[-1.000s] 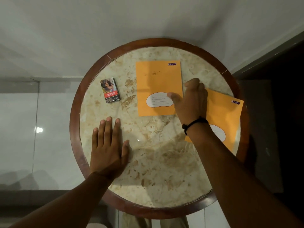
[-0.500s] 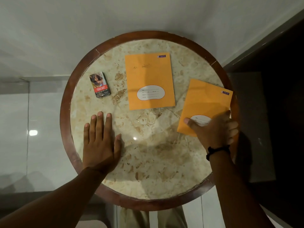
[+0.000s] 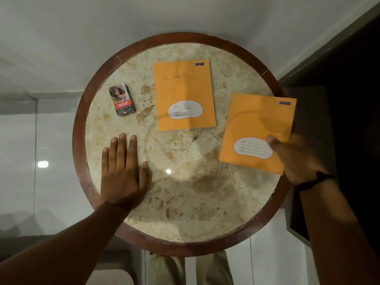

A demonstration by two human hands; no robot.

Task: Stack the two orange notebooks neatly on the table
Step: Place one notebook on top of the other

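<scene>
Two orange notebooks lie on a round marble table (image 3: 185, 202) with a dark wooden rim. The first notebook (image 3: 183, 87) lies flat near the table's far middle, its white label toward me. The second notebook (image 3: 257, 122) sits at the right edge, turned slightly clockwise. My right hand (image 3: 296, 159) grips its near right corner, thumb on top by the white label, fingers hidden under the cover. My left hand (image 3: 123, 171) rests flat on the marble at the left, fingers spread, holding nothing.
A small cigarette pack (image 3: 122, 99) lies on the table's left side, left of the first notebook. A dark cabinet or wall (image 3: 349, 99) stands close to the table's right. Pale floor tiles surround the table, and my trouser legs (image 3: 191, 270) show below its near edge.
My right hand left the first notebook, moved right and toward me, and took hold of the second notebook's near corner. That notebook now looks slightly lifted. The left hand stayed put.
</scene>
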